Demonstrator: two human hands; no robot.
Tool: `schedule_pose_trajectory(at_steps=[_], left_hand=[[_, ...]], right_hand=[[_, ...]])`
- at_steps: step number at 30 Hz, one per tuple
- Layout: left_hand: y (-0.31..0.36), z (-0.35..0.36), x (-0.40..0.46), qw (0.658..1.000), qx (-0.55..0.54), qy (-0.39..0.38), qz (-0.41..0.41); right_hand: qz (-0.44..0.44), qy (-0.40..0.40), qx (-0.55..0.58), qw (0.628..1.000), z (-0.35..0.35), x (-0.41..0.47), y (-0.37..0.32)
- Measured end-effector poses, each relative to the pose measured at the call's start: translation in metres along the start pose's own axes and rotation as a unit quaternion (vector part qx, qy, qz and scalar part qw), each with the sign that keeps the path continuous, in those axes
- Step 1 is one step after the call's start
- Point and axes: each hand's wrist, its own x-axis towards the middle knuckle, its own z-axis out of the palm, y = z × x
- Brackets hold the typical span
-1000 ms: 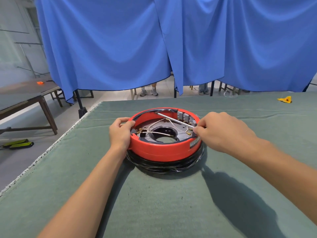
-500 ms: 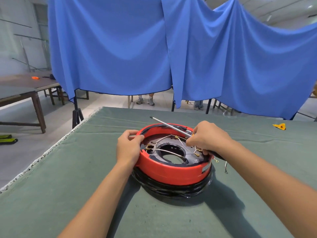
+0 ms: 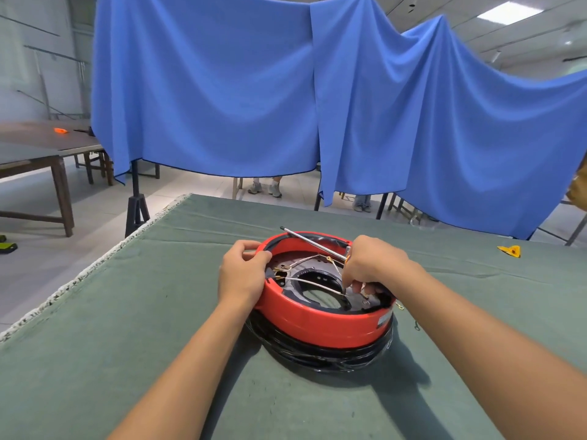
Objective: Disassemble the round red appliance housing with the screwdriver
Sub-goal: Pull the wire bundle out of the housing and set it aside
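So the round red housing [image 3: 320,322] sits open side up on the green desk [image 3: 127,312], on top of a black base wrapped in clear film [image 3: 317,357]. Inside the housing you can see thin wires [image 3: 313,282] over a dark plate with a hole in the middle. Left hand [image 3: 243,276] grips the housing's left rim, fingers curled over the edge. Right hand [image 3: 370,265] reaches inside, fingers pinching down by the wires, with the screwdriver [image 3: 313,242] in its grip, shaft lying across the far rim, tip pointing far-left. Beyond the housing hangs a blue curtain [image 3: 254,90].
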Motion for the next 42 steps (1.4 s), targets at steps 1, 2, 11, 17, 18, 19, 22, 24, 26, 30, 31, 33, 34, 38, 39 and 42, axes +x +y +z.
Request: schedule_pose_trajectory(at_steps=[1,2,11,17,18,19,22,24,26,30,31,33,34,38,39,42], left_hand=[[0.0,0.0,-0.001,1.0,0.001,-0.001,-0.001],[0.0,-0.001,-0.001,1.0,0.002,-0.001,-0.002],[0.002,-0.003,-0.001,1.0,0.013,-0.004,-0.008],[0.006,-0.003,-0.004,1.0,0.015,-0.003,-0.003],[0.006,-0.003,-0.004,1.0,0.015,-0.006,-0.003],[0.006,-0.003,-0.003,1.0,0.016,-0.008,-0.003],[0.005,-0.004,-0.003,1.0,0.022,-0.008,-0.002],[0.004,-0.003,-0.003,1.0,0.024,-0.006,-0.001],[0.004,-0.003,-0.004,1.0,0.022,-0.007,-0.003],[0.005,-0.004,-0.004,1.0,0.015,-0.007,-0.003],[0.005,-0.004,-0.004,1.0,0.015,-0.006,-0.002],[0.006,-0.004,-0.004,1.0,0.021,-0.008,0.0],[0.007,-0.005,-0.004,1.0,0.029,-0.01,0.004],[0.011,-0.007,-0.005,0.994,0.085,-0.024,0.06],[0.013,-0.007,-0.006,0.992,0.096,-0.029,0.072],[0.015,-0.006,-0.007,0.99,0.11,-0.035,0.076]], right_hand=[[-0.003,0.0,-0.002,1.0,0.002,0.001,-0.001],[-0.006,-0.001,-0.002,1.0,0.002,0.001,-0.001],[-0.105,0.038,0.297,0.948,-0.009,-0.007,0.02],[-0.172,0.106,0.409,0.89,-0.031,-0.021,0.025],[-0.18,0.121,0.421,0.881,-0.034,-0.023,0.026],[-0.186,0.134,0.435,0.871,-0.037,-0.025,0.027],[-0.18,0.188,0.432,0.864,-0.042,-0.028,0.029],[-0.164,0.236,0.404,0.869,-0.042,-0.026,0.032],[-0.138,0.281,0.392,0.865,-0.041,-0.023,0.036],[-0.09,0.34,0.399,0.847,-0.04,-0.018,0.048],[-0.079,0.358,0.391,0.844,-0.04,-0.017,0.052],[-0.058,0.379,0.377,0.843,-0.04,-0.016,0.059],[-0.051,0.375,0.37,0.848,-0.04,-0.015,0.062],[-0.034,0.333,0.353,0.873,-0.025,-0.012,0.068],[-0.031,0.326,0.348,0.879,-0.02,-0.011,0.068],[-0.028,0.298,0.314,0.901,-0.008,-0.007,0.067]])
